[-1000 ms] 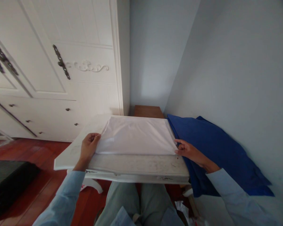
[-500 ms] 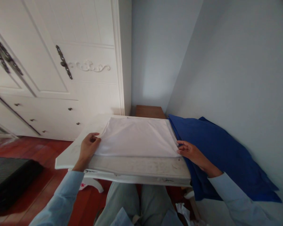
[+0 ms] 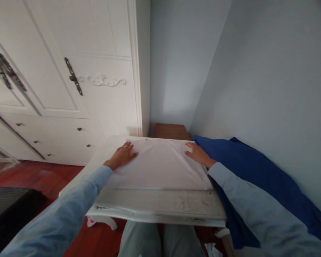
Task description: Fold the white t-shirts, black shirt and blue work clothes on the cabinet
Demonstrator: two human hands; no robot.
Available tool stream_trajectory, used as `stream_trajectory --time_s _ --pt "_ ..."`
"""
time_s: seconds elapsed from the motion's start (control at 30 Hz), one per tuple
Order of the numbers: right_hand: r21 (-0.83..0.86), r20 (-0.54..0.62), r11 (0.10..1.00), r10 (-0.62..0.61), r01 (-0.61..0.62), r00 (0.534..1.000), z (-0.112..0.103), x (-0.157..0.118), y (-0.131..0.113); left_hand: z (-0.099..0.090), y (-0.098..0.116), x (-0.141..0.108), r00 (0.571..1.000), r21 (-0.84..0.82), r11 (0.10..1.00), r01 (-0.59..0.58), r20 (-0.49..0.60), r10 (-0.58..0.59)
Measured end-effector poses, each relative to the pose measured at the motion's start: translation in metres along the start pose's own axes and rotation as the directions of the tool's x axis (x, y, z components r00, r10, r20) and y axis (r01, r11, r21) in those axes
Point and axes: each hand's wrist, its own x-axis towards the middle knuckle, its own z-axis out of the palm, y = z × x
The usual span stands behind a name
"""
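Observation:
A folded white cloth point(image 3: 160, 167) lies flat on a worn white table point(image 3: 155, 205), its near edge running straight a little back from the table's front. My left hand point(image 3: 122, 155) rests on the cloth's far left part, fingers stretched out and a ring on one of them. On the far right part, my right hand point(image 3: 198, 154) touches the cloth with its fingers apart. Neither hand grips anything. Dark blue fabric point(image 3: 256, 167) hangs over the table's right end, partly hidden under my right forearm.
A white wardrobe point(image 3: 107, 110) with dark handles stands behind on the left. A brown wooden box-like piece point(image 3: 172, 131) sits behind the table in the corner. The grey wall point(image 3: 270, 89) rises on the right. A black item point(image 3: 18, 210) lies on the red floor point(image 3: 61, 178).
Both hands have left the cloth's side edges and moved forward and inward onto its far part. Their fingers have gone from pinching the edges to lying on top. The view has shifted slightly.

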Motion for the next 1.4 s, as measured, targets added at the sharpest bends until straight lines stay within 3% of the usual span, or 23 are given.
stream_trajectory --time_s 0.1,0.17,0.23,0.4,0.53,0.67,0.73,0.8,0.97,1.23,1.3,1.4 --pt "-0.118 -0.075 0.99 0.074 -0.083 0.994 0.011 0.032 0.009 0.005 -0.007 0.019 0.986 0.034 0.986 0.163 -0.046 -0.161" --pt "-0.146 -0.12 0.972 0.167 -0.184 0.979 0.013 0.047 0.019 0.005 -0.017 0.03 0.945 0.028 0.947 0.32 -0.086 -0.317" --pt "-0.15 -0.141 0.956 0.233 -0.254 0.962 0.014 0.057 0.029 0.003 -0.028 0.037 0.908 -0.029 0.914 0.404 -0.11 -0.405" --pt "-0.106 -0.157 0.958 0.25 -0.268 0.955 0.011 0.066 0.045 0.0 -0.042 0.045 0.902 -0.28 0.893 0.352 -0.155 -0.403" --pt "0.011 -0.217 0.977 0.208 -0.211 0.954 0.008 0.065 0.052 -0.001 -0.04 0.043 0.864 -0.363 0.872 0.328 -0.258 -0.433" --pt "0.291 -0.432 0.951 0.23 -0.106 0.872 0.01 0.065 0.061 -0.003 -0.035 0.04 0.828 -0.336 0.892 0.303 -0.371 -0.421" --pt "0.343 -0.49 0.935 0.261 -0.091 0.832 0.015 0.068 0.065 -0.004 -0.031 0.042 0.832 -0.277 0.905 0.324 -0.371 -0.412" --pt "0.323 -0.498 0.939 0.277 -0.12 0.822 0.022 0.072 0.068 -0.004 -0.026 0.047 0.841 -0.241 0.908 0.343 -0.351 -0.411" --pt "0.2 -0.443 0.944 0.326 -0.262 0.835 0.035 0.076 0.074 0.005 -0.02 0.059 0.842 -0.246 0.895 0.372 -0.316 -0.437" --pt "0.111 -0.396 0.946 0.322 -0.303 0.86 0.028 0.074 0.079 0.012 -0.041 0.06 0.83 -0.254 0.898 0.36 -0.352 -0.432" --pt "0.054 -0.385 0.963 0.264 -0.264 0.885 0.029 0.072 0.067 0.008 -0.034 0.06 0.853 -0.202 0.927 0.316 -0.366 -0.371" --pt "-0.152 -0.289 0.988 -0.016 -0.029 0.957 0.039 0.058 0.034 0.007 -0.012 0.057 0.944 -0.043 0.992 0.122 -0.304 -0.129"
